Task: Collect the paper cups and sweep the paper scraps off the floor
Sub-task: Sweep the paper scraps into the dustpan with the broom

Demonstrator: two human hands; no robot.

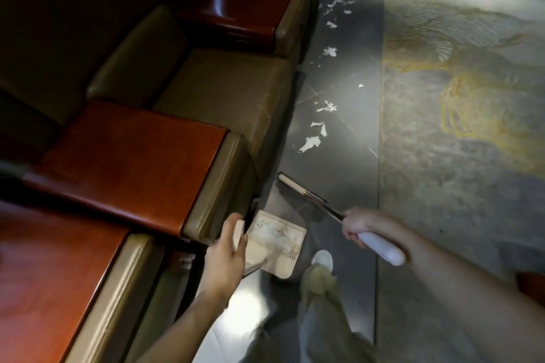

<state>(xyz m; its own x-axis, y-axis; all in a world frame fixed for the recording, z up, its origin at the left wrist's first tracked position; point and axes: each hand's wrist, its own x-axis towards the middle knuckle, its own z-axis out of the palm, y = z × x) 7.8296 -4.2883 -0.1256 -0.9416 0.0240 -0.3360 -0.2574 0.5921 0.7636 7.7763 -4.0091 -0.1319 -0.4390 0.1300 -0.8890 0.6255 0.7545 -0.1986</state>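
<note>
Sweeping step judged in hand: the broom (290, 183) is clamped in the right grip (358, 225), the dustpan (280, 242) in the left grip (227, 247), paper scraps (309, 143) are strewn on the floor (345, 174) ahead along the seats (224, 91), so a forward reach is called for next.

We note dark tiled floor (348, 162); patterned rug (460, 132) covers its right side; white paper scraps (309, 143) trail along bare strip between rug edge and seat row (224, 88).
</note>
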